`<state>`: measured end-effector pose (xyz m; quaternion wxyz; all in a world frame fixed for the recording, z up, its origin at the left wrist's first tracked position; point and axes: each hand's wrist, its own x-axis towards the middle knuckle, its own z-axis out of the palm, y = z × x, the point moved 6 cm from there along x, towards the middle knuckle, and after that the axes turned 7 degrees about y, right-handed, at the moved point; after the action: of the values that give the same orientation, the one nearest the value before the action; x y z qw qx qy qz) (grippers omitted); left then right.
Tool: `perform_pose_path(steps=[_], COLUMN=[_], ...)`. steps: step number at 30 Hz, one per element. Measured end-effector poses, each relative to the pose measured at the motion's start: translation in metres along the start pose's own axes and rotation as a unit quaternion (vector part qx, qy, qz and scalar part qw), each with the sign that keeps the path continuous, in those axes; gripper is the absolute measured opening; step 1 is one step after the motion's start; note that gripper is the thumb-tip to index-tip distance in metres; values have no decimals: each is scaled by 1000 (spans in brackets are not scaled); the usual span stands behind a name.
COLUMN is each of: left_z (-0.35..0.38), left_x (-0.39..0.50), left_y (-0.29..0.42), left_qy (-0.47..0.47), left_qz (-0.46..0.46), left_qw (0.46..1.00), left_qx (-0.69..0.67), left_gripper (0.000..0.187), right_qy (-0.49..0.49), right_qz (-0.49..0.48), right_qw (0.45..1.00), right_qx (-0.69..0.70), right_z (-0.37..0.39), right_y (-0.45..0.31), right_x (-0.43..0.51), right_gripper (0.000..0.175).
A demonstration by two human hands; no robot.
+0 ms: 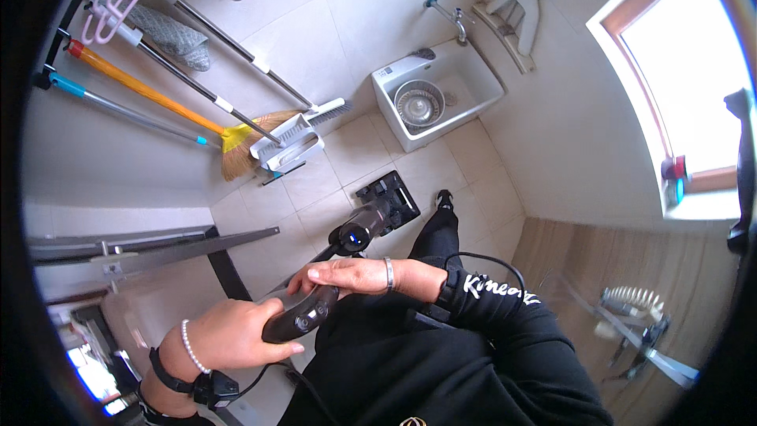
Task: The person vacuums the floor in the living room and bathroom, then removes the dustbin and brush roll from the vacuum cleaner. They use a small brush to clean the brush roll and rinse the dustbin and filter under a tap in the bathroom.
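Observation:
A dark upright floor cleaner (366, 225) stands on the tiled floor, its wide floor head (395, 201) flat on the tiles in front of my foot. A small blue light shows on its body. My left hand (230, 331), with a bead bracelet, is wrapped around the dark curved handle (301, 318), thumb along its near side. My right hand (346, 276), wearing a metal bangle, grips the upper part of the same handle, its fingers curled over it and partly hidden.
A straw broom (239, 142), a white dustpan (293, 151), a brush (328, 109) and poles hang along the left wall. A white sink (437, 94) holding a metal basket (420, 103) stands ahead. A dark door edge (248, 238) juts in at left; a window (692, 71) is at right.

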<state>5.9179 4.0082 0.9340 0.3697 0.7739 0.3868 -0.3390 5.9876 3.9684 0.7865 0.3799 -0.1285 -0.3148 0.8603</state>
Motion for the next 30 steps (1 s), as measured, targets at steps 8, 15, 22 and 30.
perform_pose_path(steps=[8,15,22,30], left_z=[-53,-32,-28,-14], left_x=[117,123,124,78], left_y=[216,208,195,148], left_qy=[29,117,362,676], left_qz=[-11,54,84,121], left_qw=[999,991,928,702], left_qx=[15,-36,18,-188], left_gripper=[42,54,46,13], right_qy=[-96,-21,195,328], right_qz=[68,85,123,140], right_qw=[987,982,967,932], right_qx=[113,167,107,65], right_z=[-114,-124,-172,-222], right_y=[-117,-103,-72,-54], right_x=[-153,-165,-194,-240], right_gripper=[41,36,32,22])
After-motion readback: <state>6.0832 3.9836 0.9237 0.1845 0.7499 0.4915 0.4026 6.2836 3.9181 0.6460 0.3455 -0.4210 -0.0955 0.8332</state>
